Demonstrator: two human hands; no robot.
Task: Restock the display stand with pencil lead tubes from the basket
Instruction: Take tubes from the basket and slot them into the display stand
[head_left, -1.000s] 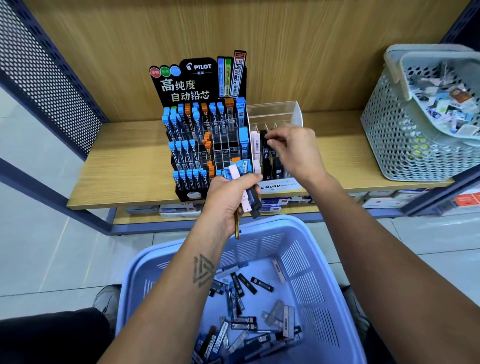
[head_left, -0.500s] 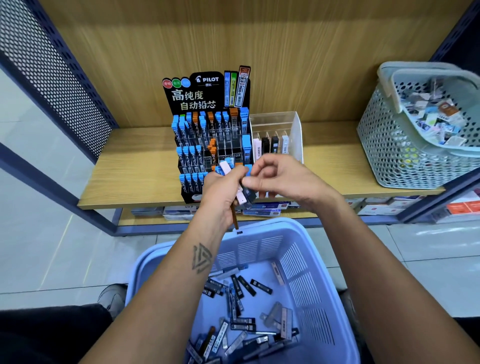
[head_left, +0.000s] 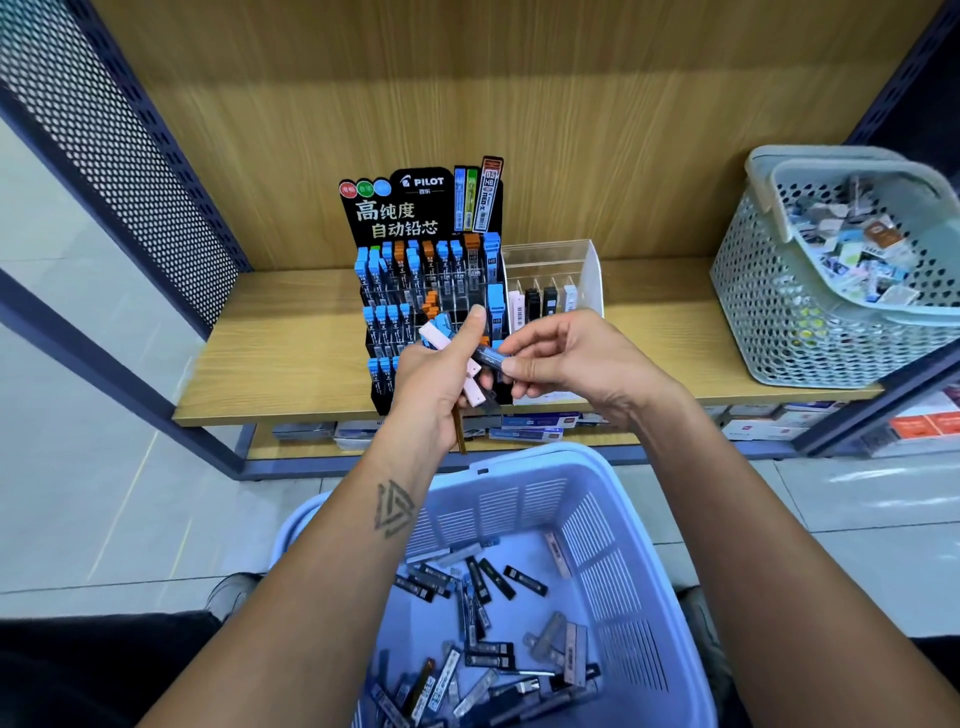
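In the middle of the frame the person's two hands meet just in front of the black display stand (head_left: 415, 249), which sits on the wooden shelf (head_left: 280, 353). The left hand (head_left: 434, 384) is curled around a small bundle of pencil lead tubes (head_left: 452, 353), pink and blue ones fanning out above the fist, with the thumb raised. The right hand (head_left: 571, 358) pinches one dark tube (head_left: 488, 357) between thumb and forefinger, right against the bundle, so the two hands nearly touch at that point.

The stand's tiers hold rows of tubes with blue and orange caps, mostly on its left side and along the top row; some slots toward the centre right look bare. Touching its right side is a clear acrylic holder (head_left: 582, 270) with a few black and pale tubes upright in front.

At the bottom centre of the frame, below the forearms, the blue basket (head_left: 623, 519) sits open, with many loose tubes (head_left: 498, 623), mostly dark and clear, scattered across its floor. At the right edge of the shelf stands a pale green perforated basket (head_left: 769, 291), filled with small packaged items too small to identify. Boxed stock lines the lower shelf (head_left: 524, 428) beneath.
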